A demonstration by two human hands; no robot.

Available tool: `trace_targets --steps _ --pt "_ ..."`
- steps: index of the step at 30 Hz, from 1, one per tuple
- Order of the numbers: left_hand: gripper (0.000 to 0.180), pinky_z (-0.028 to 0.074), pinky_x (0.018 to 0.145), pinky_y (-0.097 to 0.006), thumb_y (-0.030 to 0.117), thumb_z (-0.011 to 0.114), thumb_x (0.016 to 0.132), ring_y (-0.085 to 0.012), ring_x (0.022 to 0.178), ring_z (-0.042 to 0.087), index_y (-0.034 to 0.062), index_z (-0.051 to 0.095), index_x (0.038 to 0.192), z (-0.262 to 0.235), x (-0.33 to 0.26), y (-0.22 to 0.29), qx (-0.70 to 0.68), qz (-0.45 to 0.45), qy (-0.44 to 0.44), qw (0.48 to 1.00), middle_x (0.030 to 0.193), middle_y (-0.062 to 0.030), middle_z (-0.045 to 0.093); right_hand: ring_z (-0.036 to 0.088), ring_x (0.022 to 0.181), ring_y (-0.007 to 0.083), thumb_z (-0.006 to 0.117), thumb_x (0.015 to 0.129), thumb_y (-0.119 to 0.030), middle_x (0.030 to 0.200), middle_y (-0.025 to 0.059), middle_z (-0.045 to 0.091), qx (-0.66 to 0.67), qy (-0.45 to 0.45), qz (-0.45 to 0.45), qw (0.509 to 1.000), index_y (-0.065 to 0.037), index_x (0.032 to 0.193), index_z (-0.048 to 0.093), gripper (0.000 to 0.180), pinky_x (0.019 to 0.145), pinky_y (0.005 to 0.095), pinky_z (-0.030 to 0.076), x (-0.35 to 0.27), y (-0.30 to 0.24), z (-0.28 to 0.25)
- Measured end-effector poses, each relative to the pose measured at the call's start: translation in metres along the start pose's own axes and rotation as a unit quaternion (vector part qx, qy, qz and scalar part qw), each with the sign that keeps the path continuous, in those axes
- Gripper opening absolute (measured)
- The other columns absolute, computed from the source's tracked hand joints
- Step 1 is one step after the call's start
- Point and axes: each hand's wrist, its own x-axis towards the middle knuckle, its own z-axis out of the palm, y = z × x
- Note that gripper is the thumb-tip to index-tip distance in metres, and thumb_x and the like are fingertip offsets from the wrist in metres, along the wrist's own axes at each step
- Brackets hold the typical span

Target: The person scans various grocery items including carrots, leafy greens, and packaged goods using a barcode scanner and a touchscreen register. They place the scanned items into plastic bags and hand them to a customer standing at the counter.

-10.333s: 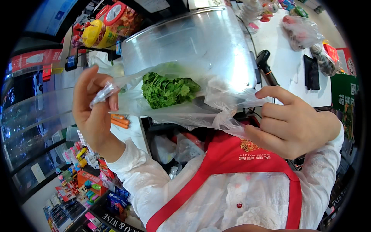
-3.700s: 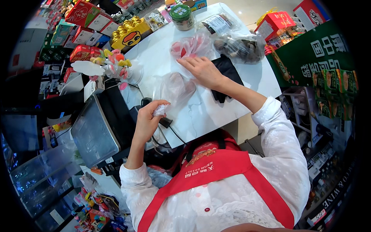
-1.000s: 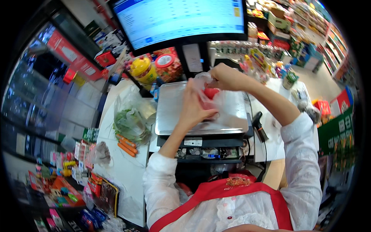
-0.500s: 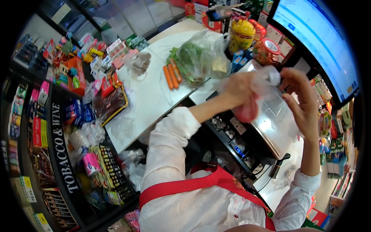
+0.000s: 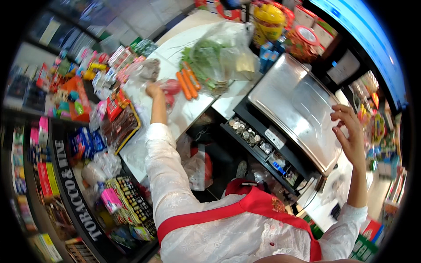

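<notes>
At ten to eleven o'clock from the middle of our view, our left hand (image 5: 153, 90) reaches low over the white worktop (image 5: 186, 115), against a clear bag of round red produce (image 5: 170, 87). Our wrist hides the fingers, so we cannot tell whether they grip it; the thin plastic likely keeps the pieces from rolling. Near eleven, three carrots (image 5: 189, 83) lie loose, side by side, presumably steady enough without wrapping. Around twelve, leafy greens (image 5: 206, 61) sit in clear plastic, which seems to gather their stems. Our right hand (image 5: 351, 136), at three, holds nothing, its fingers spread and loosely curved by the steel-topped scale (image 5: 294, 105) at two o'clock, perhaps raised for balance as we lean left.
</notes>
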Motion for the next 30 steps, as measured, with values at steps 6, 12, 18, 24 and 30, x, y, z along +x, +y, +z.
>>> trace_targets --steps 6,12,18,24,30 --pt "0.036 0.050 0.063 -0.037 0.032 0.056 0.088 -0.0231 0.077 0.058 -0.0014 0.058 0.100 0.043 0.040 -0.015 0.400 0.335 -0.164 0.838 0.093 -0.0115 0.061 0.056 0.095 0.0232 0.062 0.081 -0.009 0.108 0.0099 0.056 -0.014 0.008 0.095 0.995 -0.002 0.098 0.057 0.019 0.073 0.0347 0.049 -0.058 0.044 -0.018" --pt "0.037 0.050 0.068 -0.036 0.031 0.056 0.088 -0.0235 0.083 0.058 -0.0017 0.056 0.105 0.076 0.017 -0.011 0.431 0.264 -0.131 0.853 0.099 -0.0125 0.059 0.061 0.081 0.0181 0.061 0.082 -0.006 0.096 0.0064 0.062 0.057 0.072 0.182 0.979 -0.003 0.097 0.061 0.015 0.069 0.0302 0.051 -0.154 0.121 -0.024" --pt "0.040 0.050 0.073 -0.035 0.031 0.057 0.088 -0.0239 0.089 0.057 -0.0020 0.053 0.111 0.068 -0.021 0.010 0.440 0.243 -0.083 0.860 0.105 -0.0134 0.057 0.063 0.082 0.0148 0.063 0.081 -0.008 0.091 0.0072 0.065 -0.040 0.268 0.342 0.900 -0.003 0.094 0.064 0.014 0.075 0.0277 0.050 -0.293 0.247 -0.072" --pt "0.043 0.050 0.078 -0.034 0.030 0.057 0.088 -0.0242 0.096 0.057 -0.0023 0.050 0.116 0.033 -0.066 0.062 0.359 0.270 -0.025 0.893 0.111 -0.0144 0.056 0.059 0.096 0.0288 0.076 0.067 -0.023 0.103 0.0193 0.061 -0.316 0.352 0.474 0.743 -0.002 0.113 0.055 0.054 0.083 0.0356 0.047 -0.367 0.428 -0.161" --pt "0.047 0.050 0.083 -0.033 0.029 0.057 0.088 -0.0246 0.102 0.056 -0.0027 0.048 0.122 0.012 -0.184 0.128 0.072 0.408 -0.184 0.891 0.118 -0.0153 0.054 0.043 0.115 0.0415 0.080 0.058 -0.041 0.124 0.0217 0.045 -0.298 0.204 0.569 0.739 -0.017 0.136 0.036 0.093 0.093 0.0460 0.043 -0.345 0.495 -0.177"
